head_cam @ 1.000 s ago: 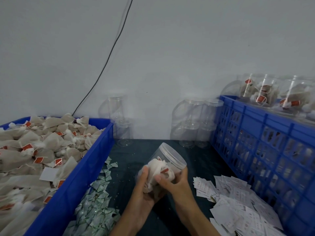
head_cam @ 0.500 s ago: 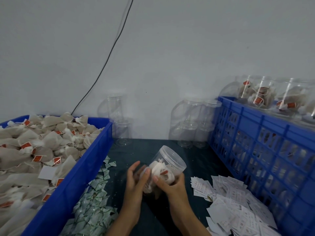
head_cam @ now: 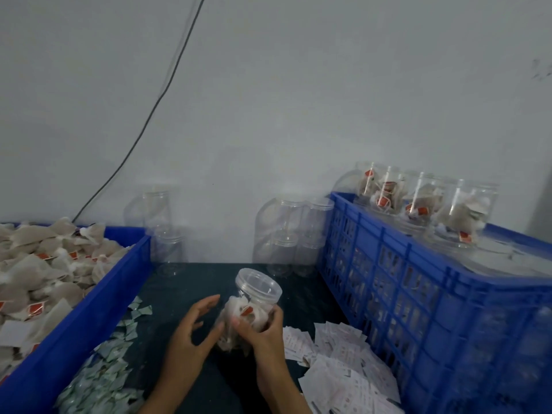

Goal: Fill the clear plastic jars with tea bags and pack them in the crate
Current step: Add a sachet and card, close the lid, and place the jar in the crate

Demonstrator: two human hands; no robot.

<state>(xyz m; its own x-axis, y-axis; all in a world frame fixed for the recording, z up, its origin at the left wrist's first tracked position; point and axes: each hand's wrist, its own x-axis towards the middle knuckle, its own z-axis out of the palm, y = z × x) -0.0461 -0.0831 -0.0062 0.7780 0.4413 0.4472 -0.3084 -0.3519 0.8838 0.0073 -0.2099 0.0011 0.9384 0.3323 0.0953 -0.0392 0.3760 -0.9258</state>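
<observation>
A clear plastic jar [head_cam: 252, 303] with a clear lid, filled with tea bags, tilts over the dark table in front of me. My right hand [head_cam: 263, 333] grips its lower right side. My left hand [head_cam: 191, 330] is just left of the jar with spread fingers, only the thumb near the jar's wall. On the left a blue bin [head_cam: 89, 318] holds a heap of tea bags [head_cam: 44, 264] with red tags. A tall blue crate [head_cam: 433, 294] stands on the right with several filled jars [head_cam: 418, 204] lying on top.
Empty clear jars stand stacked against the wall, one pair [head_cam: 167, 231] behind the bin and a group [head_cam: 295, 237] beside the crate. Greenish paper scraps [head_cam: 110, 363] lie by the bin, white slips [head_cam: 337, 363] by the crate. A black cable [head_cam: 167, 85] runs down the wall.
My left hand has come off the jar and opened beside it. The jar now stands more upright in my right hand. The view has shifted a little to the right.
</observation>
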